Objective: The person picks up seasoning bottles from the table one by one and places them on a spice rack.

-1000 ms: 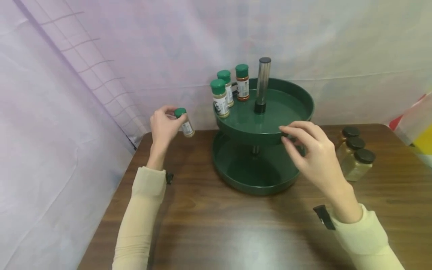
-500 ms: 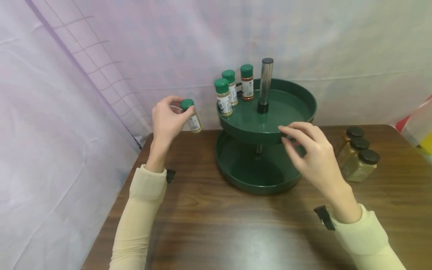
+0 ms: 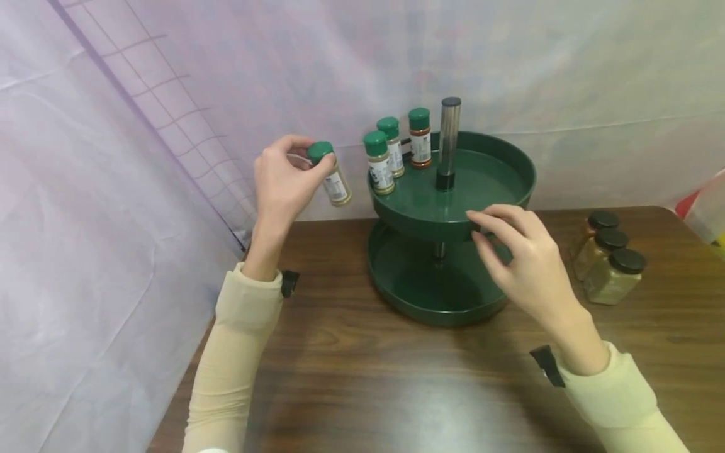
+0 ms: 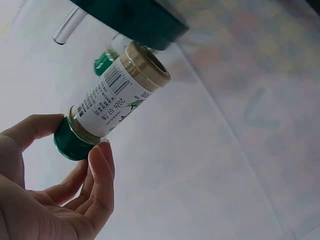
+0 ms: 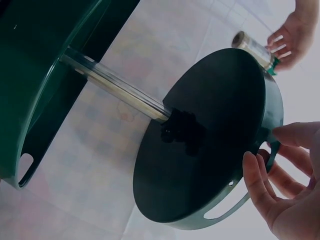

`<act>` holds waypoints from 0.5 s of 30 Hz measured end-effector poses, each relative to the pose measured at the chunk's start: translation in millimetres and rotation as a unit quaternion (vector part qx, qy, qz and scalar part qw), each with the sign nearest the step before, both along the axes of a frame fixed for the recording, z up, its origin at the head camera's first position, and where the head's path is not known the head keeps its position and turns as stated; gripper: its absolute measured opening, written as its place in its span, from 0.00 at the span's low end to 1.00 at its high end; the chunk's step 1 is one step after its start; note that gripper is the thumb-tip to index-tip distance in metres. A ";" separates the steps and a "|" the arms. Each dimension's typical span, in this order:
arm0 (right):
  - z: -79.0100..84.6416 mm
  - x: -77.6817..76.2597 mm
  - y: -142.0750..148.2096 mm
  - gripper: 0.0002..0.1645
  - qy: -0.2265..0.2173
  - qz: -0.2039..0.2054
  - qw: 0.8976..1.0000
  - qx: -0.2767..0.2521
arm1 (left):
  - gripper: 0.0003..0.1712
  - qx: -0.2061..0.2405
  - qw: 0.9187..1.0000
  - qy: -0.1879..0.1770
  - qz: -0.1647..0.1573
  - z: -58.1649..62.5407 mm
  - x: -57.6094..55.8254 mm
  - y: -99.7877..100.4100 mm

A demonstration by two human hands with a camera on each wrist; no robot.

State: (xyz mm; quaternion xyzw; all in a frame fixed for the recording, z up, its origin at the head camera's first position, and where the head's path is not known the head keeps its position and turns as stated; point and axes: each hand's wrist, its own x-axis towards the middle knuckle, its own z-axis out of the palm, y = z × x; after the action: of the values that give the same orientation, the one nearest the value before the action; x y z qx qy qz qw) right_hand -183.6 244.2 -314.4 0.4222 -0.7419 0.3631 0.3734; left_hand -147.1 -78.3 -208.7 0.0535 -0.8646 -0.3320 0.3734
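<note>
Left fingers [image 4: 102,187], parted just enough, pinched a tilted jar [image 3: 337,187] by its cap [image 3: 320,150] — likely to keep the base free — midair beside the upper tray [image 3: 421,223]; right fingers [image 3: 500,226], nearly closed, gripped the tray's rim, apparently to steady it.

Behind the brown wooden table [image 3: 351,365] hangs a pale, wrinkled sheet [image 3: 589,75], pinkish at left, with thin grid lines [image 3: 170,104]. Whitish light reflects softly on the wood.

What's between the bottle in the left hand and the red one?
In the head view, a front spice bottle, then a rear spice bottle, both on the upper tray.
</note>
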 end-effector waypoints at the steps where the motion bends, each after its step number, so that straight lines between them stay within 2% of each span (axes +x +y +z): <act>1: -0.1 -0.1 0.5 0.23 -0.001 0.002 1.000 0.000 | 0.19 0.000 1.000 0.002 0.000 2.1 1.1 2.1; 15: -3.4 -3.2 2.7 0.22 -0.006 0.025 1.000 0.002 | 0.19 0.002 1.000 0.012 -0.005 23.7 11.9 27.4</act>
State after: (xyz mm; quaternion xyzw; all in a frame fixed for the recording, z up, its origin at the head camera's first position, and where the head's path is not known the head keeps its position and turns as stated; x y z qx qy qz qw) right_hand -186.8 246.9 -317.8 0.4394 -0.7339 0.3735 0.3589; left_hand -135.2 -50.9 -185.0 0.0456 -0.8599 -0.3362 0.3814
